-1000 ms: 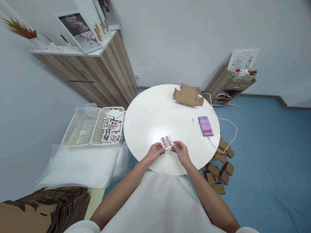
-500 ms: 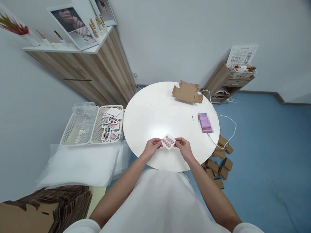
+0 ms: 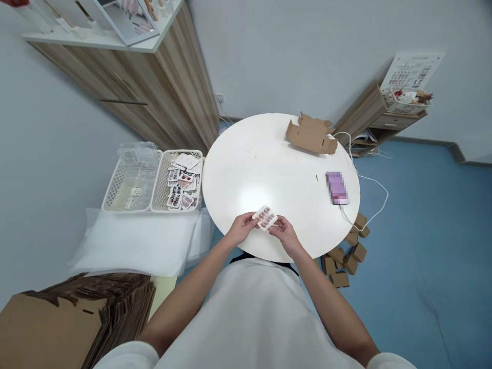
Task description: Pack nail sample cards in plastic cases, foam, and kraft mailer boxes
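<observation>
A small white card of press-on nails (image 3: 265, 218), pinkish and glossy in rows, is held tilted above the near side of the round white table (image 3: 238, 179). My left hand (image 3: 242, 228) pinches its left edge between thumb and fingers. At the lower right edge, the bent fingers of my right hand (image 3: 285, 233) grip the same card, with the fingertips partly hidden.
An unfolded cardboard box (image 3: 312, 134) and a blurred purple phone (image 3: 337, 187) with a white cable lie on the table. Left of it, a white basket (image 3: 154, 197) holds similar nail cards. Folded cardboard (image 3: 49, 328) is stacked at lower left; small brown boxes (image 3: 340, 279) lie on the floor.
The card has turned and tilts more between my hands. My right fingers have moved from its right corner to the lower right edge. The whole view has shifted slightly.
</observation>
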A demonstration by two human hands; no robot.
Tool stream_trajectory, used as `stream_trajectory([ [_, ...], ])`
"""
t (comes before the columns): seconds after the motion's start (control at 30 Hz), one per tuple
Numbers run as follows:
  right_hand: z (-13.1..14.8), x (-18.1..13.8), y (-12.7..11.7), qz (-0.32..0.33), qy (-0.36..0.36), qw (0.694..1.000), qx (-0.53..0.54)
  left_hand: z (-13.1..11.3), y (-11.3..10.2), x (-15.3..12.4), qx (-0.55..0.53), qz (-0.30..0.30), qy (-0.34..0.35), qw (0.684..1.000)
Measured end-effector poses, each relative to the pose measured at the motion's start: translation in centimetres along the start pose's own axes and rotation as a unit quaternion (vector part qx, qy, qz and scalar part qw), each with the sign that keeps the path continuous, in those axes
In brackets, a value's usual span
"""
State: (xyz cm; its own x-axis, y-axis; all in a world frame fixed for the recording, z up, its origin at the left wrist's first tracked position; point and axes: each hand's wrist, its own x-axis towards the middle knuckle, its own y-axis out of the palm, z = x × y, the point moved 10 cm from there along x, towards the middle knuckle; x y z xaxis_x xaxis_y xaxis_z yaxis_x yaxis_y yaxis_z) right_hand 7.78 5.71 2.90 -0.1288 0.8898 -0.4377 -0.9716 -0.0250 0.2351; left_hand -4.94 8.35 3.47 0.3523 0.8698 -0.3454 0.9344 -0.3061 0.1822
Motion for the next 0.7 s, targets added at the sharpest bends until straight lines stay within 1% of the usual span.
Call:
stream_trajectory([
  [0.07, 1.4, 0.1, -0.2, 0.023, -0.038, 0.997, -0.069, -0.1, 0.0, -0.1, -0.004, 0.027, -0.010, 1.000],
  [0.13, 2.5, 0.1, 0.2, 0.075, -0.060, 0.985, -0.146, -0.3, 0.0, -0.3, -0.006, 0.038, -0.015, 0.999],
  [0.23, 3.6, -0.1, 0.9, 0.138, -0.086, 0.955, -0.248, -0.5, 0.2, -0.4, -0.002, 0.037, -0.015, 0.999],
  [0.3, 3.9, -0.1, 1.1, 0.150, -0.099, 0.940, -0.290, -0.7, 0.1, -0.4, 0.010, 0.021, -0.013, 1.000],
  [0.37, 4.1, 0.0, 1.0, 0.150, -0.106, 0.935, -0.302, -0.8, -0.3, -0.3, 0.032, -0.020, -0.011, 0.999],
  [0.43, 4.1, 0.2, 0.8, 0.145, -0.108, 0.939, -0.294, -1.0, -1.0, -0.4, 0.045, -0.073, -0.002, 0.996],
  [0.5, 3.9, 0.4, 0.6, 0.136, -0.108, 0.943, -0.282, -1.1, -1.3, -0.7, 0.040, -0.111, 0.007, 0.993],
  [0.6, 3.4, 0.8, 0.3, 0.124, -0.104, 0.949, -0.270, -0.7, -1.4, -1.7, 0.040, -0.137, 0.015, 0.990],
  [0.7, 2.6, 1.4, 0.7, 0.133, -0.096, 0.950, -0.266, -0.3, -1.7, -2.8, 0.081, -0.154, 0.022, 0.984],
])
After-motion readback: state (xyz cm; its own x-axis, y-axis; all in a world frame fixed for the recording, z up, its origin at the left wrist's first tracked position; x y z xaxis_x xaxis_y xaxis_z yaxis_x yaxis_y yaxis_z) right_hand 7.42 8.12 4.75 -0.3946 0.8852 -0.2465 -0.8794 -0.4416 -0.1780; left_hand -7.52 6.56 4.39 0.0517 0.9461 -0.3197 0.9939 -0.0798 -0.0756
